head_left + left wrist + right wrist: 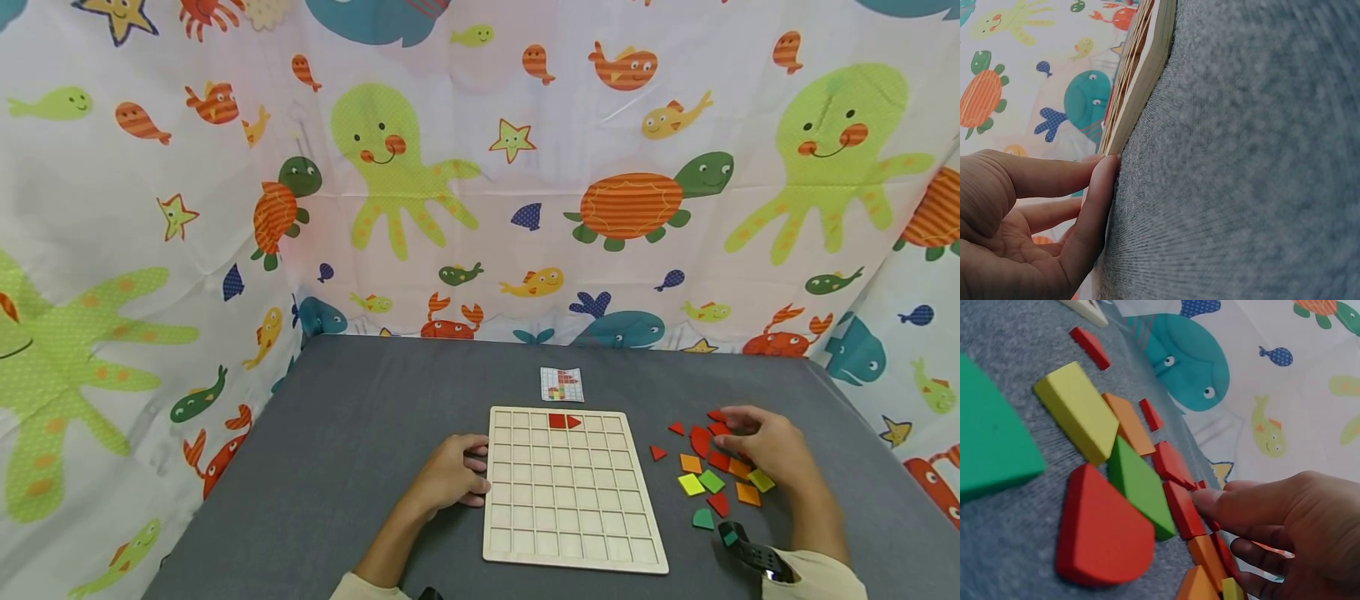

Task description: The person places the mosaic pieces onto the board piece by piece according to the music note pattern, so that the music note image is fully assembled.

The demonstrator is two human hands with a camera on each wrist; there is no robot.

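Observation:
A pale wooden grid board lies on the table, with a red square and a red triangle side by side in its top row. My left hand holds the board's left edge; in the left wrist view, thumb and finger come together at its rim. At the right, my right hand reaches over the far side of a loose group of coloured pieces. Its thumb and forefinger are apart, close to several red pieces. In the right wrist view, the thumb partly hides small red pieces.
A small printed pattern card lies beyond the board. Among the loose pieces are orange squares, a yellow one, a green one and a green rounded piece. A sea-animal curtain surrounds the grey table.

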